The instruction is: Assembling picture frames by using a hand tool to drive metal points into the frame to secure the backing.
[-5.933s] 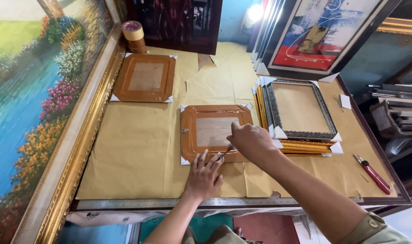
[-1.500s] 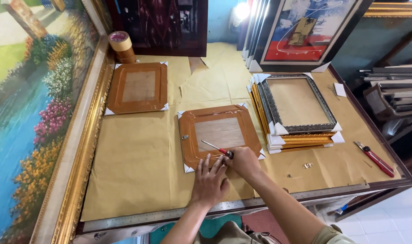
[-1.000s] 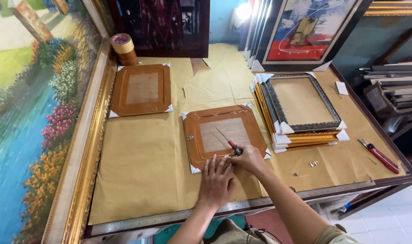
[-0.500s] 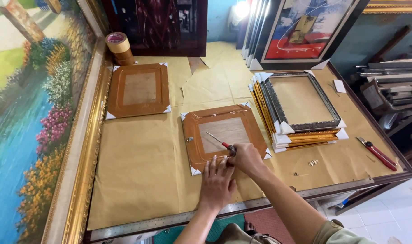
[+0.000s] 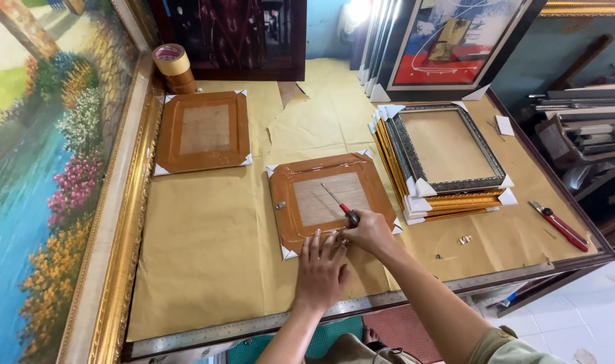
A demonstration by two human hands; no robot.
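Brown taped frame back (image 5: 331, 202) lies under your fingers: your left hand (image 5: 321, 269) presses flat, fingers spread, your right hand (image 5: 368, 230) pinches a red-handled screwdriver (image 5: 340, 205).

A picture-framing workshop: a paper-covered table (image 5: 206, 269) carries a stack of frames (image 5: 442, 158) with cardboard corner guards, a tape roll (image 5: 172, 64) and a cutter (image 5: 560, 226), with framed paintings (image 5: 44, 168) leaning around it.
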